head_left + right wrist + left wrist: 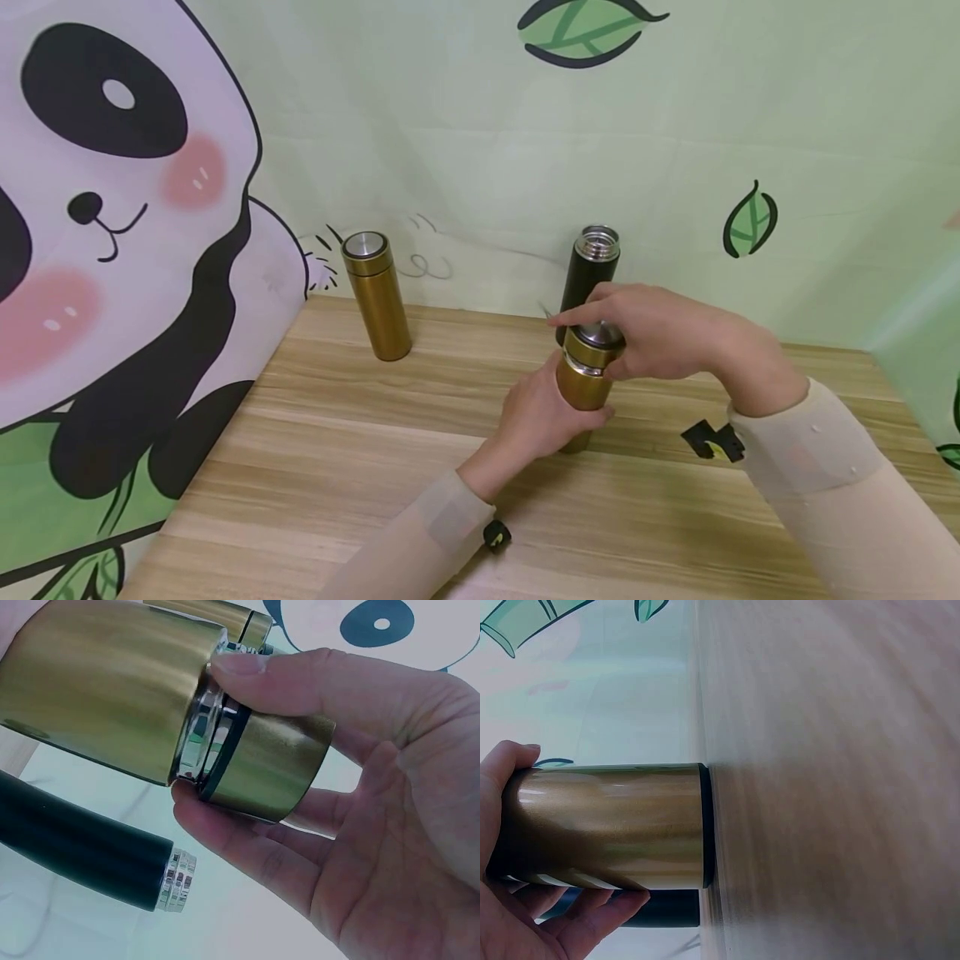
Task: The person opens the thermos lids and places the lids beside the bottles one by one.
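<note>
A gold thermos flask [582, 392] stands upright on the table, its black base at the tabletop in the left wrist view. My left hand [534, 414] grips its body, thumb on one side and fingers round the other. Over its mouth, my right hand [663, 332] holds the gold lid [274, 766] between thumb and fingers. A band of shiny steel neck [196, 742] shows between lid and body. Just behind stands a black thermos flask [591, 271] without a lid, its steel mouth bare and its lower part hidden by my right hand and the gold flask.
A second gold thermos flask [382, 312], with its lid on, stands farther left near the back edge of the wooden table [337, 475]. Behind the table hangs a pale green backdrop [450, 125] printed with a panda and leaves.
</note>
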The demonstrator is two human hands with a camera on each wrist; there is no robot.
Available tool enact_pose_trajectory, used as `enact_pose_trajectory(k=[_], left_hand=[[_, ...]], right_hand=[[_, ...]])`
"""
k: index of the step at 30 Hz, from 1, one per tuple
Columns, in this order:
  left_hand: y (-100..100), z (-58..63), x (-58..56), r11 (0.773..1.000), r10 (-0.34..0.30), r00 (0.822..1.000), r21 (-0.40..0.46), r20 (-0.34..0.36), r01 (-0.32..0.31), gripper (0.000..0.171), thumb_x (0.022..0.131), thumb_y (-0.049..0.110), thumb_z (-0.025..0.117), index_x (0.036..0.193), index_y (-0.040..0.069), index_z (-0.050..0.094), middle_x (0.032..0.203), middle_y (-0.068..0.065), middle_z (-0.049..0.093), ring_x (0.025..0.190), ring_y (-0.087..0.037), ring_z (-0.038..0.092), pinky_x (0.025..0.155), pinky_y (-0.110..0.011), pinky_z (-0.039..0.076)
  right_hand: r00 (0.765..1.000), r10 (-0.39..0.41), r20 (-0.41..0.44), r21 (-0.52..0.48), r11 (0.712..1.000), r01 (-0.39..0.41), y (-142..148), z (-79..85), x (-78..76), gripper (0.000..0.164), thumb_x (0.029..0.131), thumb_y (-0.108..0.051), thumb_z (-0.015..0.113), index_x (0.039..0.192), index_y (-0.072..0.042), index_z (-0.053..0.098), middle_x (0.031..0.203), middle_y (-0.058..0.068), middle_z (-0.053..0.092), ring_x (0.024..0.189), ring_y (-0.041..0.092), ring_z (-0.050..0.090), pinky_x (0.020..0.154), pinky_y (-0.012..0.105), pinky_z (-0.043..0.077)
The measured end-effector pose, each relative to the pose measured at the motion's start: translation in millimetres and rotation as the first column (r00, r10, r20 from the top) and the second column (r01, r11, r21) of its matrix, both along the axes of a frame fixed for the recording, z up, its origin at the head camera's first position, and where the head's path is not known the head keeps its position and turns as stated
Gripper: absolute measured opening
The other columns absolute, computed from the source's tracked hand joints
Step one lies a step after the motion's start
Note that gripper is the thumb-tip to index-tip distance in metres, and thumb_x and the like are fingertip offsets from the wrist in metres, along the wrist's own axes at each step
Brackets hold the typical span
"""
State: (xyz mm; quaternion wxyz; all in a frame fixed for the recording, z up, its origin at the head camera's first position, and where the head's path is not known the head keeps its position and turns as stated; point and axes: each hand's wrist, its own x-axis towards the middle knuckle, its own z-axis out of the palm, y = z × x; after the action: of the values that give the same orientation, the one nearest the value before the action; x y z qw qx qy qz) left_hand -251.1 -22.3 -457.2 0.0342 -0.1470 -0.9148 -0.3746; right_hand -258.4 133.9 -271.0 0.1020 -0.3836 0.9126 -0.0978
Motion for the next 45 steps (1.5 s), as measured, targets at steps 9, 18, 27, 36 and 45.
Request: enact_pose_trajectory(k=[9, 18, 27, 36, 45], left_hand=[[1, -1.8, 0.1, 1.000, -0.007, 1.000, 0.002, -0.009, 0.007, 0.077, 0.080, 0.057, 0.081, 0.139, 0.021, 0.047, 0.109, 0.004, 0.071, 0.089, -0.013, 0.068, 0.070, -0.031, 0.051], [0, -2.6, -0.1, 1.000, -0.018, 1.000, 0.014, -0.021, 0.018, 0.079, 0.079, 0.055, 0.082, 0.141, 0.021, 0.046, 0.111, 0.004, 0.070, 0.089, -0.012, 0.067, 0.071, -0.032, 0.051], [1, -2.0, 0.0, 1.000, -0.005, 1.000, 0.006, -0.029, 0.005, 0.080, 0.079, 0.056, 0.083, 0.141, 0.021, 0.047, 0.112, 0.002, 0.072, 0.089, -0.014, 0.068, 0.070, -0.032, 0.052], [1, -2.8, -0.1, 1.000, 0.008, 0.999, -0.009, -0.031, -0.009, 0.080, 0.079, 0.058, 0.082, 0.141, 0.021, 0.047, 0.111, 0.001, 0.073, 0.089, -0.015, 0.069, 0.070, -0.032, 0.051], [2, -1.7, -1.4, 1.000, 0.020, 0.999, -0.017, -0.035, -0.021, 0.083, 0.077, 0.060, 0.082, 0.142, 0.020, 0.048, 0.109, 0.002, 0.073, 0.087, -0.015, 0.069, 0.068, -0.031, 0.051]], right_hand=[[0.999, -0.032, 0.004, -0.047, 0.998, 0.032, 9, 6.1, 2.6, 0.077, 0.083, -0.003, 0.081, 0.150, -0.032, 0.055, 0.124, 0.007, 0.061, 0.105, 0.023, 0.063, 0.090, 0.045, 0.054], [1.000, -0.030, 0.003, -0.079, 0.996, 0.030, 16, 10.6, 4.3, 0.076, 0.086, -0.010, 0.083, 0.152, -0.030, 0.053, 0.126, 0.006, 0.062, 0.110, 0.023, 0.063, 0.094, 0.046, 0.053], [0.996, -0.069, 0.049, -0.107, 0.991, 0.073, 20, 10.0, 5.5, 0.077, 0.084, -0.016, 0.086, 0.152, -0.030, 0.052, 0.138, 0.008, 0.060, 0.117, 0.025, 0.065, 0.098, 0.048, 0.054], [0.996, -0.061, 0.071, -0.222, 0.972, 0.076, 34, 5.4, 6.4, 0.073, 0.084, -0.020, 0.088, 0.147, -0.025, 0.054, 0.130, 0.002, 0.062, 0.111, 0.020, 0.066, 0.093, 0.044, 0.056], [0.998, -0.057, 0.020, -0.296, 0.953, 0.061, 47, -0.4, 5.6, 0.062, 0.081, -0.023, 0.090, 0.133, -0.023, 0.056, 0.118, -0.005, 0.066, 0.101, 0.014, 0.064, 0.086, 0.038, 0.056]])
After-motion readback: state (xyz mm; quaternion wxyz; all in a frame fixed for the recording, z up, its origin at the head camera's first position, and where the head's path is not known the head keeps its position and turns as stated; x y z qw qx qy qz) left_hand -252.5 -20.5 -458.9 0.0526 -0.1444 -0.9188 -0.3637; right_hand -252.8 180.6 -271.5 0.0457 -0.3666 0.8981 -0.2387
